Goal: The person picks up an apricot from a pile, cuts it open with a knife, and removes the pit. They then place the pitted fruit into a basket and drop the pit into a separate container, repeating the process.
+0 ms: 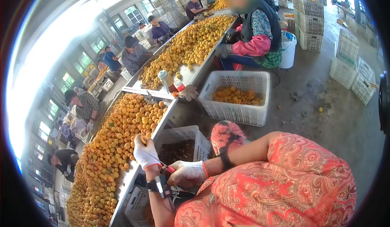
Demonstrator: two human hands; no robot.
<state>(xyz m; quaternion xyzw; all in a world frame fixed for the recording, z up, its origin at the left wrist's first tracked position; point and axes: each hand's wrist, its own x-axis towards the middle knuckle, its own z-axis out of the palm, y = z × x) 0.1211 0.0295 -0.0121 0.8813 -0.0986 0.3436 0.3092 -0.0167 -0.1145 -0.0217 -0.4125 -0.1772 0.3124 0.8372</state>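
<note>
My left hand (pixel 146 153), in a white glove, is raised at the near edge of the sorting table. Its fingers are closed around an orange apricot (pixel 144 139). Just below and to the right, my right hand (pixel 187 173), also gloved, grips a tool with a red handle (pixel 170 169); a thin part points toward my left wrist, but its tip is hard to make out. Loose apricots (pixel 130 117) are heaped on the metal table beside my left hand. Under my hands stands a white crate (pixel 201 143) with dark contents.
A white crate (pixel 233 119) of orange fruit pieces stands on the floor ahead. A cup (pixel 163 75), a red-and-white container (pixel 178 85) and a glove (pixel 189 92) sit at the table joint. A co-worker (pixel 260 32) sits beyond; others line the far side. Stacked crates (pixel 310 20) stand right.
</note>
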